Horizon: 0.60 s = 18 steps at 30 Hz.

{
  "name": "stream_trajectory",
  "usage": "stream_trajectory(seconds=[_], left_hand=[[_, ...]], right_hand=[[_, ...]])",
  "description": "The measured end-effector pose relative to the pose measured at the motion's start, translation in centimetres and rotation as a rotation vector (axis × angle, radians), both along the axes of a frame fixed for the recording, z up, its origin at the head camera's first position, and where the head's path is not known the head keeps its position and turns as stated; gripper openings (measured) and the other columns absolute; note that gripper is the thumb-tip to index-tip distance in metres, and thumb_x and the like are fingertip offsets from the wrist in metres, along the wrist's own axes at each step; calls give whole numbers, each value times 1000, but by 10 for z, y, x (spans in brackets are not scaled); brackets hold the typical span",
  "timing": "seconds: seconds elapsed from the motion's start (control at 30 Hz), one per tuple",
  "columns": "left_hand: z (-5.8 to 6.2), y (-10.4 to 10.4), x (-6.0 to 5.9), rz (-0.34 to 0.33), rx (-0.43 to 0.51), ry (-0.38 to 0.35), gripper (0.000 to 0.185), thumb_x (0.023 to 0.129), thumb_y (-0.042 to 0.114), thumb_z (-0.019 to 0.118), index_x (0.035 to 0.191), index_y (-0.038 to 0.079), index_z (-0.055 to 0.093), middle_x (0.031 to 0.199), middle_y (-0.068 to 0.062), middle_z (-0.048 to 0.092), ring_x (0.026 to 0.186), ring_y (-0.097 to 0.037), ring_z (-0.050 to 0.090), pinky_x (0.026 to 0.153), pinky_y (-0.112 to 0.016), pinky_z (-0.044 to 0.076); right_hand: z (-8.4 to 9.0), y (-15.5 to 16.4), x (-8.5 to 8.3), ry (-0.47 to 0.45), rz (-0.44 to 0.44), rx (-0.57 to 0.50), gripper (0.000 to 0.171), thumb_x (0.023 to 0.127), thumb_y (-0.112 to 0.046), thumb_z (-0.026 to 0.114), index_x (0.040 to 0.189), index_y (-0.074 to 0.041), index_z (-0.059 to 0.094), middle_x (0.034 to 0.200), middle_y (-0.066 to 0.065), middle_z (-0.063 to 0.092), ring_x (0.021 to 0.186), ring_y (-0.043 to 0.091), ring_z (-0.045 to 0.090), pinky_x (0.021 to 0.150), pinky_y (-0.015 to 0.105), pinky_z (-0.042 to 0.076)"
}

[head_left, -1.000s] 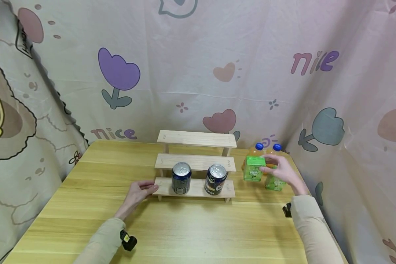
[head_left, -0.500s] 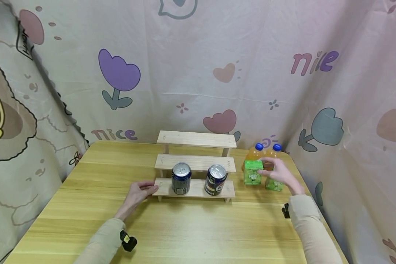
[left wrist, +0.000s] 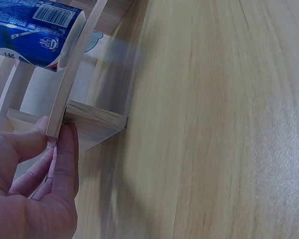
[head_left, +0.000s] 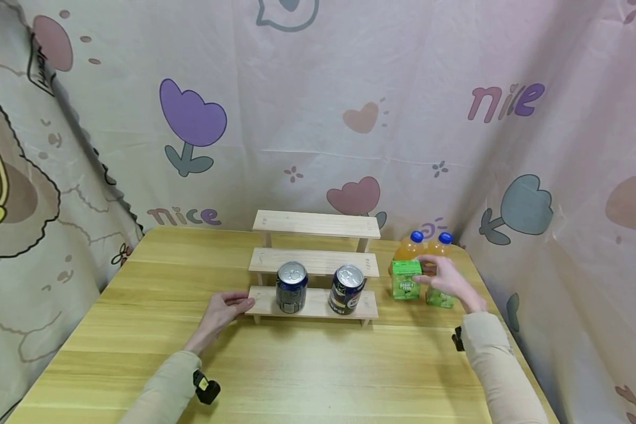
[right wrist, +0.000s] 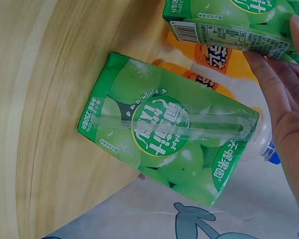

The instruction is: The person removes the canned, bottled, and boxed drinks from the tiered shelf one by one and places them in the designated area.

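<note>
We see the right hand at the far right of the counter, resting against two green juice cartons. Its grip is loose: the fingers are almost straight and only touch the left carton on its right side, with the thumb near the top edge. In the right wrist view the fingers lie along the edge of one carton at the top, while the other carton stands free just beside them, its straw stuck on the face. We cannot tell that the hand really closes around either carton. The second carton is partly hidden under the hand in the head view. Both stand on the counter, just right of the wooden step shelf and just in front of two orange bottles with blue caps.

The left hand rests at the left end of the lowest step. In the left wrist view its fingers are straight and press on the board's end; it holds nothing. Two dark blue cans stand on that lowest step, near each other.
</note>
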State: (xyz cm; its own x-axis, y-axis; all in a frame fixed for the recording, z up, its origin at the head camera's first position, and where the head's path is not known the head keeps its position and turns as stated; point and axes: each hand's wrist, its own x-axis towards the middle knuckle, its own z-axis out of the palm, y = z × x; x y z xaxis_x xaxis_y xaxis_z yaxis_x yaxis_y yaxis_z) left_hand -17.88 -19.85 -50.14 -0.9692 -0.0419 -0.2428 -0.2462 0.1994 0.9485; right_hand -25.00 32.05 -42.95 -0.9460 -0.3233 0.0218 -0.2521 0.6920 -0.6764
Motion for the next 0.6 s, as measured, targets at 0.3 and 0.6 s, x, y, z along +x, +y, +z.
stream_trajectory(seconds=[0.3,0.6], left_hand=[[0,0,-1,-1,9,6,47,96,11,73,132,-16,59,104,-10,78,80,-2,67,71,-18,58],[0,0,-1,-1,9,11,47,96,11,73,132,-17,59,103,-9,78,80,-2,67,70,-18,58]], right_hand=[[-3,0,0,-9,10,28,44,94,-1,70,133,14,55,129,35,62,119,51,63,100,55,56],[-1,0,-1,25,35,65,43,90,1,75,127,13,59,126,35,65,117,51,65,100,57,55]])
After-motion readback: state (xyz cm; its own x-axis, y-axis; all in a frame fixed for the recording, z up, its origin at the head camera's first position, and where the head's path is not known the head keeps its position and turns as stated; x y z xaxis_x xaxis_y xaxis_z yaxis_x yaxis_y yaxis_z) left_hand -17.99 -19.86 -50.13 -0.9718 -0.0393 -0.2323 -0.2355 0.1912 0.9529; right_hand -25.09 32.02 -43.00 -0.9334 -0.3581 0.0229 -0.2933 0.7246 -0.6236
